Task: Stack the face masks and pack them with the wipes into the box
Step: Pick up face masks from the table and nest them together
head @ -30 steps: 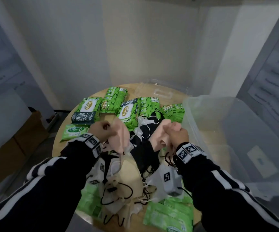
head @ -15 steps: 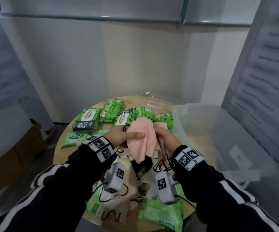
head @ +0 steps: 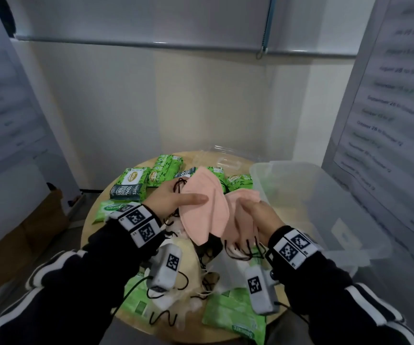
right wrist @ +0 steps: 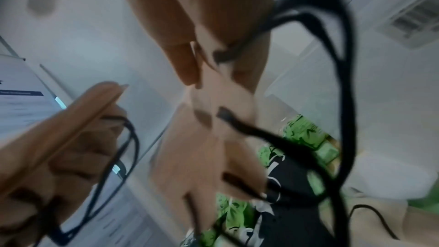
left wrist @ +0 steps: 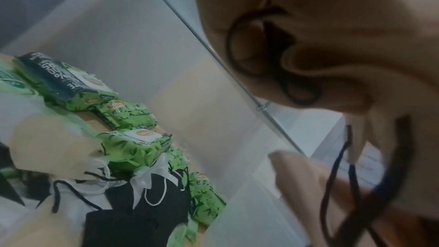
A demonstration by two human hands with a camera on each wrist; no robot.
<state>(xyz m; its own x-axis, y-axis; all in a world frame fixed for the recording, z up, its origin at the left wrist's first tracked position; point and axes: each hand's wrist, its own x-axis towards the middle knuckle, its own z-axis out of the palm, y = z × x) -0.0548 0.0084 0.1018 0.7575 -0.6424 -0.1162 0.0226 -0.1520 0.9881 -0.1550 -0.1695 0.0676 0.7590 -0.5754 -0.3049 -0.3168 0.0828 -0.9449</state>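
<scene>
Far left on the counter (head: 90,220): green wipes packs (head: 130,183) in a row toward the far edge, untouched. Nearer the middle, left hand (head: 168,202) pinching the first pink mask (head: 204,207), thumb flat across its face, other fingers behind; long axis running from far to near, black ear loops (head: 179,184) trailing at the far end. Just right of it, touching or nearly so, second pink mask (head: 244,215) gripped by the right hand (head: 258,217), fingers curled round its fold, though blur in the wrist view leaves the exact grip uncertain. Below both, loose masks (head: 176,265) heaped on the near counter. Far right, clear box (head: 330,207), apparently holding nothing yet. Coming move likely a short sideways closing: right mask laid onto left, long axes parallel, right hand nearer the box.
</scene>
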